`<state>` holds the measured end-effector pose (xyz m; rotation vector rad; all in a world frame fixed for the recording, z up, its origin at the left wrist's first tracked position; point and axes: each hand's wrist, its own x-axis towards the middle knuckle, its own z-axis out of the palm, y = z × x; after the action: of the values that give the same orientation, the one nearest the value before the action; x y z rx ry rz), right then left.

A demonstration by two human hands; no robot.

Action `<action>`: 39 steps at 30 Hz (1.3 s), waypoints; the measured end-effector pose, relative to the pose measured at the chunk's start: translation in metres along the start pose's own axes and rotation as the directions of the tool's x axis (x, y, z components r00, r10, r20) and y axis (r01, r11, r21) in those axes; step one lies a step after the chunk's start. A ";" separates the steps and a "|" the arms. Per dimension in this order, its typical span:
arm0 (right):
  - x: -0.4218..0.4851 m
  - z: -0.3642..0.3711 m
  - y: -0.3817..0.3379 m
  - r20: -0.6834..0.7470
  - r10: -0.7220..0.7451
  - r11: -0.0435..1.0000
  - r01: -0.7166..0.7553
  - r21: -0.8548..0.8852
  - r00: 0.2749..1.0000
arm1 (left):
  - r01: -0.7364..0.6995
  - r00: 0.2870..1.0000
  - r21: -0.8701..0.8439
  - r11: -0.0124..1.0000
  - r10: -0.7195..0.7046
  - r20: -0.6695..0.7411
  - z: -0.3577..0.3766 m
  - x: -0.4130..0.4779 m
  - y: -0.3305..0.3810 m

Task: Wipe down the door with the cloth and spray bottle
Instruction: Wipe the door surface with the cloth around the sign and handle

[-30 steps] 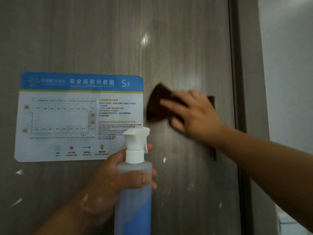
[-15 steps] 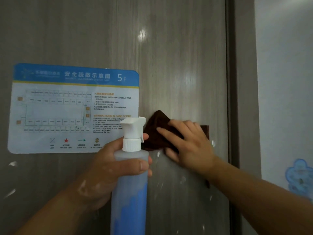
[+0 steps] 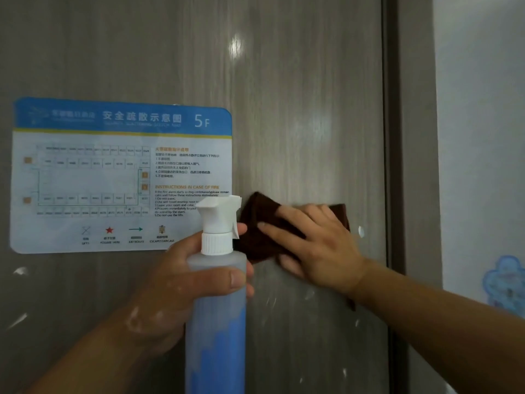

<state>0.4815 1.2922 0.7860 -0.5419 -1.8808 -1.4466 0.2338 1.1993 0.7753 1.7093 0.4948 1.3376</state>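
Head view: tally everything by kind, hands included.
spray bottle: 1
cloth: 1
door: 1
evacuation sign: 1
blue sticker: 1
hands: 2, left hand gripping the spray bottle, right hand flat on the cloth
total: 7

Person: two bare forearms and hands, seen up close.
Left hand [image 3: 181,285] has whitish smears and flecks over its back and down the wrist; thumbnail short, plain. Right hand [image 3: 321,251] shows short plain nails. Left forearm [image 3: 93,356] and right forearm [image 3: 443,322] both bare as far as they show.
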 end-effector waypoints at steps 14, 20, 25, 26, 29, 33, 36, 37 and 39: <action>0.077 -0.018 0.094 -0.133 0.304 0.952 -0.306 -0.002 0.944 | 0.107 0.983 -0.048 0.993 -0.098 0.154 0.035 0.005 -0.025; 0.013 -0.025 0.083 0.036 -0.021 0.999 0.023 -0.050 0.999 | 0.134 0.968 -0.060 0.989 -0.117 0.224 0.061 0.008 -0.036; 0.071 -0.032 0.141 -0.144 0.266 0.958 -0.278 -0.070 0.953 | 0.114 0.966 -0.072 0.991 -0.093 0.241 0.083 0.026 -0.038; 0.081 -0.033 0.147 -0.168 0.325 0.939 -0.339 -0.062 0.931 | 0.114 0.965 -0.077 0.991 -0.092 0.247 0.087 0.030 -0.039; 0.095 -0.032 0.152 -0.179 0.397 0.911 -0.410 -0.045 0.900 | 0.112 0.959 -0.050 0.992 -0.094 0.268 0.101 0.036 -0.043; 0.094 -0.033 0.152 -0.164 0.386 0.918 -0.396 -0.032 0.908 | 0.117 0.957 -0.027 0.993 -0.105 0.270 0.110 0.035 -0.048; 0.094 -0.035 0.152 -0.158 0.385 0.918 -0.395 -0.038 0.909 | 0.116 0.959 -0.046 0.992 -0.100 0.265 0.108 0.034 -0.047; 0.094 -0.034 0.152 -0.162 0.385 0.918 -0.395 -0.035 0.909 | 0.117 0.959 -0.049 0.992 -0.100 0.265 0.106 0.033 -0.047; 0.093 -0.033 0.148 -0.179 0.394 0.914 -0.405 -0.029 0.902 | 0.128 0.959 -0.056 0.990 -0.109 0.261 0.101 0.031 -0.046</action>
<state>0.5300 1.2961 0.9569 -0.7625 -1.4856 -1.2387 0.3463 1.2073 0.7522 1.7342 0.3876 1.0174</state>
